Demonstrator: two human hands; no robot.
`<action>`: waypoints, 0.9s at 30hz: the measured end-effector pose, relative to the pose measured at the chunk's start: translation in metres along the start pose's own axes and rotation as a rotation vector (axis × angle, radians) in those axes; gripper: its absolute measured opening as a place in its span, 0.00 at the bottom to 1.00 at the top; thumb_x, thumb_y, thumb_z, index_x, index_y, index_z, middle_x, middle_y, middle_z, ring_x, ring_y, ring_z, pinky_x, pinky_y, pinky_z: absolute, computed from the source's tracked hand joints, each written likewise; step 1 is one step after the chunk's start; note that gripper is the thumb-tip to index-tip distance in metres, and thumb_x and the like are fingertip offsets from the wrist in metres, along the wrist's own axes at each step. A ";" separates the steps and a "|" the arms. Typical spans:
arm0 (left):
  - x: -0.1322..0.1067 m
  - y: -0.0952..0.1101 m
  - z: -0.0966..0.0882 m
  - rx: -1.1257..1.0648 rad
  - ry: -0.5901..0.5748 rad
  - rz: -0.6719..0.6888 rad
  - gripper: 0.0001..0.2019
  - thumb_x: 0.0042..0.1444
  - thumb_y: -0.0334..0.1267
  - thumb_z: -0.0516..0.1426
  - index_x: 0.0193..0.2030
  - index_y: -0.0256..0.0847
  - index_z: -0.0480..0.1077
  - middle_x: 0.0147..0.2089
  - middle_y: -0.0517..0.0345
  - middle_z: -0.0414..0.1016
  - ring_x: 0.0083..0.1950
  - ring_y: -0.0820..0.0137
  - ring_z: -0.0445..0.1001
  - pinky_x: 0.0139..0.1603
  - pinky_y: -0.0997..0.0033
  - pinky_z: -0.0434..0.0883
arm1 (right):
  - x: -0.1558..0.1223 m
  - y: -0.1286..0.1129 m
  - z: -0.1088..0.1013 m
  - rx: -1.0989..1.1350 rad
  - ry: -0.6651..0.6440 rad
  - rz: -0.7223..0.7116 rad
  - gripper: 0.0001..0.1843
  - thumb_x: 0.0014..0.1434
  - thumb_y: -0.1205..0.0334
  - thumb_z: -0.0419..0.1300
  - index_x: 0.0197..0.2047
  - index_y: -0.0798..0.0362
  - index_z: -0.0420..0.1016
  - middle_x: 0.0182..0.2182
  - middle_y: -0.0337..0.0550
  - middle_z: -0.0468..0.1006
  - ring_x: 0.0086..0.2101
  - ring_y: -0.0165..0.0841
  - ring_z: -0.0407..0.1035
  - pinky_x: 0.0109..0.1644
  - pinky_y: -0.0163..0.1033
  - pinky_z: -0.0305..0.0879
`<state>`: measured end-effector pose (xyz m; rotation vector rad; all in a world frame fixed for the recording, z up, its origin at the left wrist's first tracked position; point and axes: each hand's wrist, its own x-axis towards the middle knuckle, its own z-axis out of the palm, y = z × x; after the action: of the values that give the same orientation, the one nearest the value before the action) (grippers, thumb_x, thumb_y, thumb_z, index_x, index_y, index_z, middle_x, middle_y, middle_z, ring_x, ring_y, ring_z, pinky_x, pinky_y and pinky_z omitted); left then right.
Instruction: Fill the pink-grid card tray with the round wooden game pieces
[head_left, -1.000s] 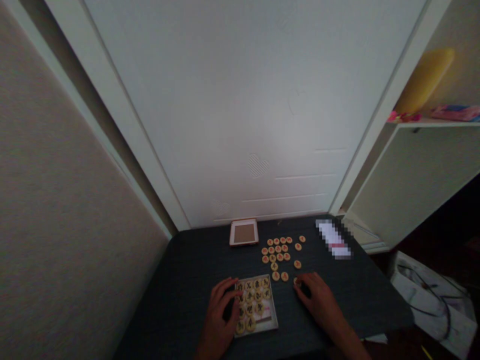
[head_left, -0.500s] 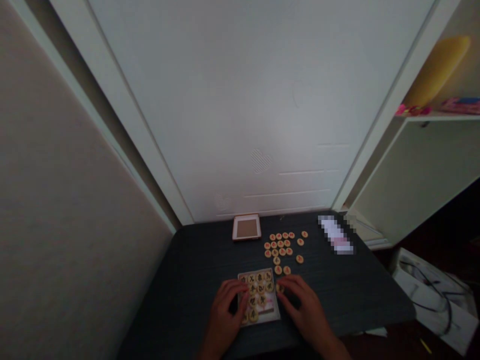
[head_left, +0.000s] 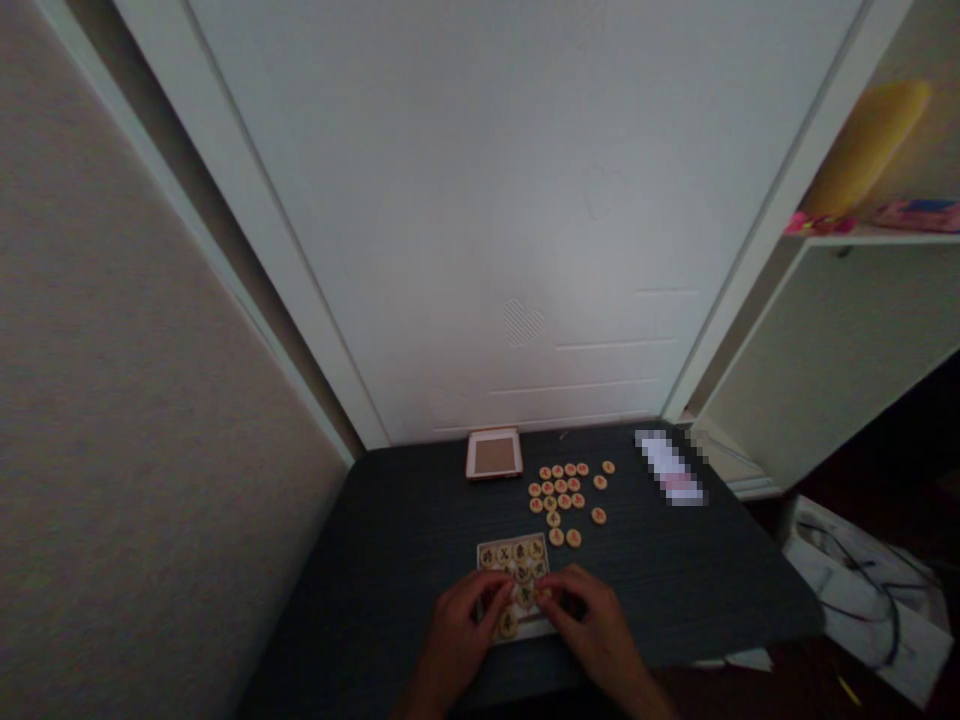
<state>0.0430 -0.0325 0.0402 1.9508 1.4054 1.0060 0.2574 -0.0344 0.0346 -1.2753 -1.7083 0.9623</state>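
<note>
A small square box (head_left: 487,551) filled with round wooden chess pieces with dark marks sits near the front of the dark table (head_left: 390,560). My left hand (head_left: 457,635) rests on the box's left side, fingers curled over pieces. My right hand (head_left: 592,630) reaches in from the right, its fingertips pinched on a wooden piece (head_left: 541,593) over the box. Several loose pieces with red marks (head_left: 562,490) lie in a cluster beyond the box.
The box lid (head_left: 493,455) lies upside down at the table's back edge. A blurred white item (head_left: 671,468) lies at the back right. A white door stands behind; a shelf (head_left: 870,238) with a yellow object is right; a white bag (head_left: 862,590) sits on the floor.
My right hand picked a piece from beside the loose cluster and carried it left over the box. My left hand shifted slightly right on the box.
</note>
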 end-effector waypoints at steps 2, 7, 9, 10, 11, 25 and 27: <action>-0.001 0.002 0.001 -0.005 -0.018 -0.011 0.10 0.67 0.45 0.56 0.43 0.48 0.78 0.41 0.59 0.83 0.42 0.67 0.81 0.48 0.70 0.77 | 0.000 0.000 0.001 0.017 0.005 0.025 0.14 0.64 0.49 0.61 0.42 0.47 0.84 0.34 0.43 0.82 0.36 0.36 0.76 0.41 0.37 0.69; -0.002 0.004 0.007 -0.020 -0.071 -0.027 0.07 0.65 0.42 0.59 0.47 0.50 0.77 0.44 0.60 0.82 0.43 0.68 0.81 0.47 0.71 0.77 | -0.001 -0.001 0.006 0.142 0.027 0.059 0.17 0.65 0.47 0.60 0.45 0.48 0.82 0.39 0.45 0.84 0.39 0.39 0.78 0.45 0.39 0.71; -0.001 0.005 0.009 -0.019 -0.091 -0.035 0.08 0.64 0.42 0.59 0.48 0.50 0.76 0.44 0.60 0.82 0.42 0.69 0.80 0.47 0.71 0.77 | -0.001 -0.001 0.008 0.178 0.017 0.075 0.17 0.65 0.46 0.60 0.46 0.48 0.81 0.39 0.45 0.84 0.39 0.39 0.78 0.45 0.39 0.72; -0.001 0.005 0.010 -0.012 -0.100 -0.035 0.08 0.64 0.42 0.59 0.48 0.51 0.76 0.44 0.61 0.82 0.43 0.69 0.80 0.48 0.70 0.77 | -0.001 0.000 0.008 0.191 0.012 0.081 0.17 0.65 0.46 0.60 0.46 0.49 0.81 0.39 0.45 0.84 0.39 0.39 0.78 0.45 0.39 0.72; -0.001 0.006 0.010 -0.001 -0.107 -0.031 0.08 0.64 0.41 0.59 0.48 0.51 0.76 0.45 0.61 0.82 0.43 0.68 0.80 0.48 0.70 0.77 | -0.001 0.001 0.008 0.200 0.013 0.085 0.17 0.64 0.47 0.60 0.46 0.49 0.81 0.39 0.45 0.84 0.39 0.39 0.78 0.44 0.39 0.73; -0.001 -0.005 -0.013 0.472 -0.233 0.262 0.25 0.63 0.28 0.53 0.63 0.58 0.69 0.72 0.61 0.61 0.74 0.54 0.54 0.71 0.33 0.57 | -0.001 0.012 0.006 0.038 -0.009 0.101 0.11 0.61 0.58 0.60 0.46 0.50 0.77 0.32 0.39 0.81 0.31 0.34 0.75 0.36 0.35 0.69; -0.003 -0.007 -0.013 0.479 -0.230 0.265 0.26 0.63 0.29 0.53 0.64 0.58 0.68 0.72 0.61 0.60 0.74 0.54 0.54 0.70 0.34 0.58 | -0.003 0.007 0.007 -0.021 -0.016 0.090 0.10 0.61 0.61 0.60 0.45 0.50 0.78 0.33 0.39 0.81 0.31 0.33 0.74 0.37 0.34 0.67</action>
<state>0.0279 -0.0329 0.0412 2.5610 1.3684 0.5523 0.2543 -0.0363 0.0251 -1.3716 -1.6895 1.0108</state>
